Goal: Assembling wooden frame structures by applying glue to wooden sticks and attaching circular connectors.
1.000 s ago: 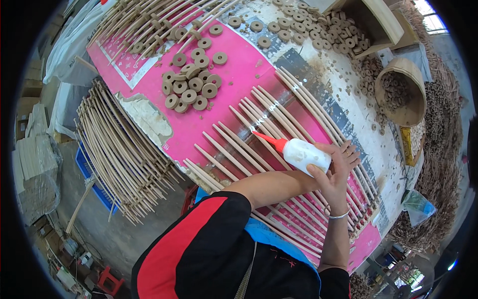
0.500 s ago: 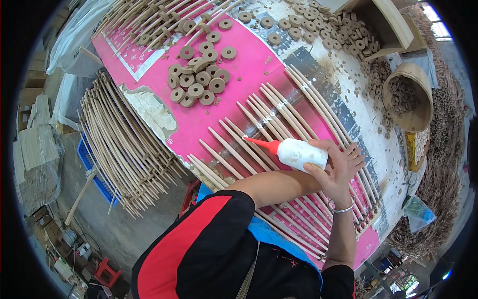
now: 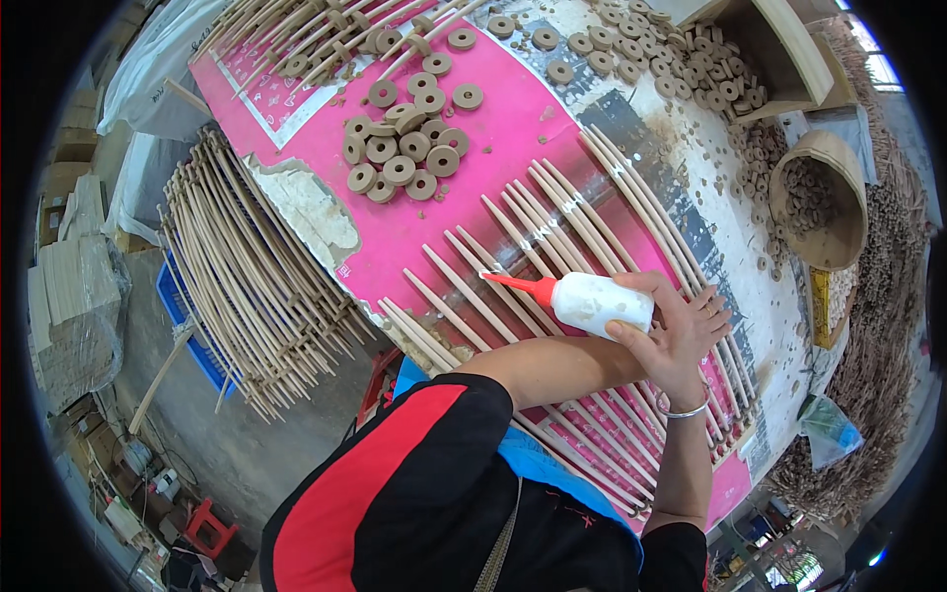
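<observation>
Glue bottle [image 3: 597, 301], light, soft-walled and squeezable, is best gripped round its belly, where both hands [image 3: 671, 340] wrap it, nozzle pointing nine o'clock over wooden sticks [image 3: 513, 247].

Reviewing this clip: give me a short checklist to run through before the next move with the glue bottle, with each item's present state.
1. Glue bottle held firmly: ok, both hands close around its white body.
2. Left hand on the bottle: ok, fingers wrap its rear end.
3. Right hand supporting: ok, it cups the bottle from the far side.
4. Red nozzle aimed at the work: ok, it points at the wooden sticks laid in a row on the pink sheet.
5. Nozzle touching a stick: cannot tell.
6. Glue flowing: cannot tell.
</observation>
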Demonstrator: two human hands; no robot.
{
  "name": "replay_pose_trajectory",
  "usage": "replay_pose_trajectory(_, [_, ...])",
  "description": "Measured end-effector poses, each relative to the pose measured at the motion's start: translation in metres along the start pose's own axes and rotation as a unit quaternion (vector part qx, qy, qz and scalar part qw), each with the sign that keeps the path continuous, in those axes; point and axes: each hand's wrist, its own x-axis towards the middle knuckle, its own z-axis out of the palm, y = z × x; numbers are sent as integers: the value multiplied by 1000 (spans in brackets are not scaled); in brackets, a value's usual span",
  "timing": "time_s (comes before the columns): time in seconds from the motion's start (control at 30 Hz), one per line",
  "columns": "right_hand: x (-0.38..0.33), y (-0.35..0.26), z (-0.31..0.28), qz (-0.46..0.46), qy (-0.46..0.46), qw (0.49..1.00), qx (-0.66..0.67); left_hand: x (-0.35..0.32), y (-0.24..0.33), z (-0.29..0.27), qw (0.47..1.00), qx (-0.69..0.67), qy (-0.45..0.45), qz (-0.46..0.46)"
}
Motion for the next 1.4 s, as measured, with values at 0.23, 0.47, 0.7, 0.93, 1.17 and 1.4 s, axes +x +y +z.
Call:
replay_pose_trajectory(0.23, [0, 1, -2, 3, -10, 999, 39, -2, -2, -18, 988, -100, 59, -105])
replay_pose_trajectory(0.47, [14, -1, 0, -53, -48, 997, -13, 1, 5, 2, 959, -231, 79, -145])
replay_pose_trajectory(0.7, [17, -4, 7, -25, -71, 997, 9, 2, -17, -20, 995, -68, 65, -37])
replay_pose_trajectory(0.93, [23, 0, 5, -36, -86, 995, 25, 4, 11, 8, 978, -195, 14, -71])
replay_pose_trajectory(1.17, [36, -7, 20, -68, -132, 988, 30, 3, -1, -8, 999, 29, -27, -7])
replay_pose_trajectory(1.4, [30, 3, 10, -57, -110, 992, 23, -2, -15, -12, 987, 151, -47, 26])
